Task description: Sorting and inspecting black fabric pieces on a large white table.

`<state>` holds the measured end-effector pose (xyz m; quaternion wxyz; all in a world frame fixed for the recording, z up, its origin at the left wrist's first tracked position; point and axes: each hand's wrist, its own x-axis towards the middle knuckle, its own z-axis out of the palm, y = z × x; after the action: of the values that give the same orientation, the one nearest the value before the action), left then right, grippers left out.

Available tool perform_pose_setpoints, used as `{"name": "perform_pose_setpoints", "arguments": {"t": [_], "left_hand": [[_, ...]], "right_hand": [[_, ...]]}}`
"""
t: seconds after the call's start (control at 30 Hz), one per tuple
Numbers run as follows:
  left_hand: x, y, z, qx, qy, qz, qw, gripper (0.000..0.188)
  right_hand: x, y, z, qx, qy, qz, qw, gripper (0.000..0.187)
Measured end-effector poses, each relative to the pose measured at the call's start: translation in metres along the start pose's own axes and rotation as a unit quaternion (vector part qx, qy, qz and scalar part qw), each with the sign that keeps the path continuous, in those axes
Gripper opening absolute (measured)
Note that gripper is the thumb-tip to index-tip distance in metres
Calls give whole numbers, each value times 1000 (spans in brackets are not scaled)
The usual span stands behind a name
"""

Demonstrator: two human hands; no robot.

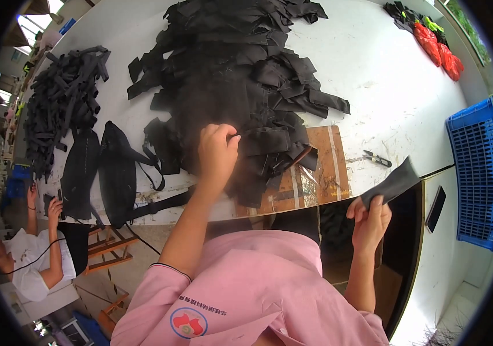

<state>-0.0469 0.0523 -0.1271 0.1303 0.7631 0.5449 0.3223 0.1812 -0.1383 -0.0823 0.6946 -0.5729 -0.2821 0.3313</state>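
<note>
Nearest of all, the pink short-sleeved shirt (258, 259) fills the near side, and from its right sleeve comes the right hand (371, 222), held out just off the near edge of the white worktop (390, 109). The grip there is narrow: thumb and bent fingers pinch the near end of a flat black fabric piece (395, 183), which slants away to the far right, its far end free. So the piece is in hand, clear of the heap! This looks like a one-at-a-time handling step, a single piece singled out while the other hand works the stack.

Further in, the left forearm reaches straight away from the body, elbow low, and here's the left hand (218, 150), knuckles up, fingers curled inward over the near part of the big heap of black fabric pieces (275, 75). Whether that grip has cloth in it, one cannot tell; the dark fabric just beyond is blurred. The next move would seem to call for a clean pinch on one layer there, with the right hand keeping its piece flat and out of the way.

Under the heap's near right side lies a brown taped board (340, 167), and right of it, small metal thread snips with dark handles (378, 158). The heap runs on toward the far edge; at the far right sit shiny red plastic bags (428, 43).
</note>
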Motion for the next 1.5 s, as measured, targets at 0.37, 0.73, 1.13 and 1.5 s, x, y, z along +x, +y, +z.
{"name": "perform_pose_setpoints", "arguments": {"t": [0.37,0.73,1.13,1.5], "left_hand": [[-11,0,-27,-113,93,149,978,12],[6,-36,-45,-355,-38,-135,924,28],[10,-14,-103,-517,-32,-156,841,10],[-59,58,-53,-373,-18,-86,924,17]], "right_hand": [[-45,63,6,-190,-176,260,930,35],[-2,19,152,-251,-368,-81,892,41],[17,18,166,-154,-329,-90,927,52],[-15,11,130,-270,-138,-87,949,13]]}}
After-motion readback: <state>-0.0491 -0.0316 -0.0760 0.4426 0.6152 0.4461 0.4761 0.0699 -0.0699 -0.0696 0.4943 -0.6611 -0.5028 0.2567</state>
